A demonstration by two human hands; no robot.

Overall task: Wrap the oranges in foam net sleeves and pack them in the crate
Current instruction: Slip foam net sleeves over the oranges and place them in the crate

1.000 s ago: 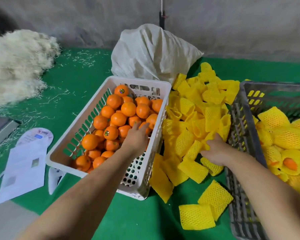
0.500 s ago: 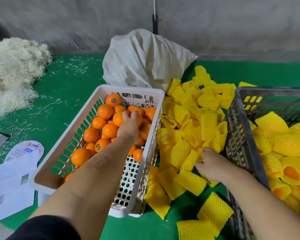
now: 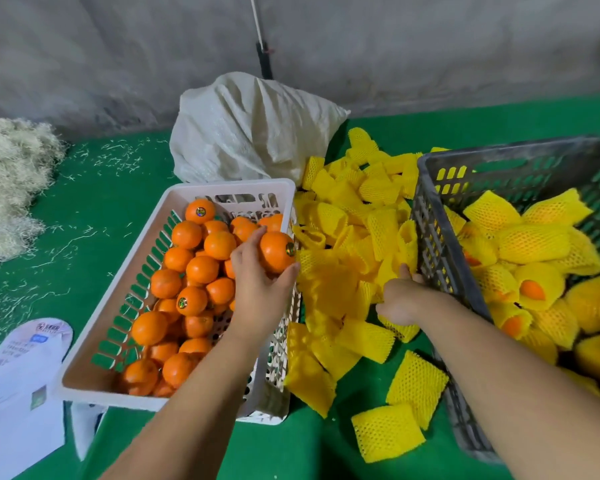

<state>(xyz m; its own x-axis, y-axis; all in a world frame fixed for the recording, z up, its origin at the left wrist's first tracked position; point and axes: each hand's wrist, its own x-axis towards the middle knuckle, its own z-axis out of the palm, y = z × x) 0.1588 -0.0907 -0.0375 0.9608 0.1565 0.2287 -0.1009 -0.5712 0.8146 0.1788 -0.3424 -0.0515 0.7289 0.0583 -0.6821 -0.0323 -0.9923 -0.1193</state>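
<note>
The left hand (image 3: 257,282) grips one orange (image 3: 276,251) by thumb and fingertips, just above the right rim of the white basket (image 3: 94,341); a loose pinch could drop it onto the pile of foam net sleeves (image 3: 347,244) to its right. The right hand (image 3: 400,299) has its fingers curled into that pile, apparently on a sleeve, and may drag up several at once. The grey crate (image 3: 433,244), part-filled with wrapped oranges (image 3: 534,244), sits just right of that hand

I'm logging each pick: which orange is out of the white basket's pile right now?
The orange gripped in the left hand, lifted over the white basket's right rim, sticker facing right; the others lie in the pile.
</note>
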